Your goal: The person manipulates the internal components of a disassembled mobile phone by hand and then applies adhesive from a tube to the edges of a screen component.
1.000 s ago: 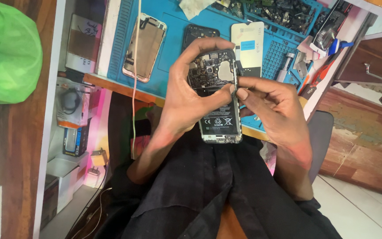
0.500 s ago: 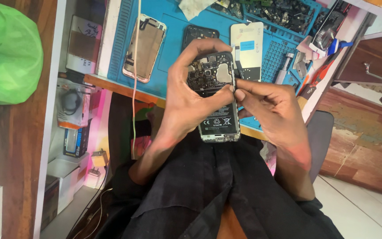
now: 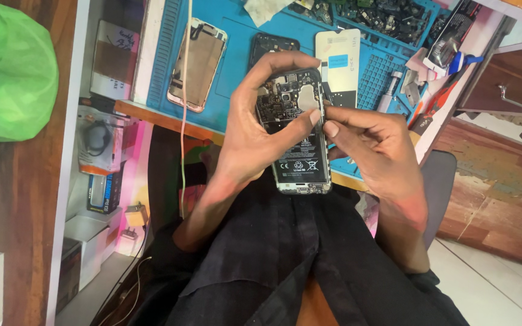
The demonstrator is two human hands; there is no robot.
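My left hand (image 3: 255, 136) grips an opened smartphone (image 3: 297, 151) with its back cover off, so the black battery and the circuit board show. The thumb lies across the board near the camera area. My right hand (image 3: 376, 151) is at the phone's right edge, with thumb and forefinger pinched against the side near the upper board. Whether a small part or tool sits between those fingers is hidden. Both hands hold the phone above my lap, just in front of the blue repair mat (image 3: 237, 36).
On the mat lie a phone frame (image 3: 197, 63), a dark phone body (image 3: 271, 45) and a white screen panel (image 3: 339, 63). Loose parts (image 3: 388, 15) fill the mat's trays, tools (image 3: 430, 102) lie right. A cable (image 3: 183, 121) hangs down; a green bag (image 3: 7, 72) sits left.
My right hand has moved up and left along the phone's edge, from its middle toward the upper board. The left hand keeps the same grip.
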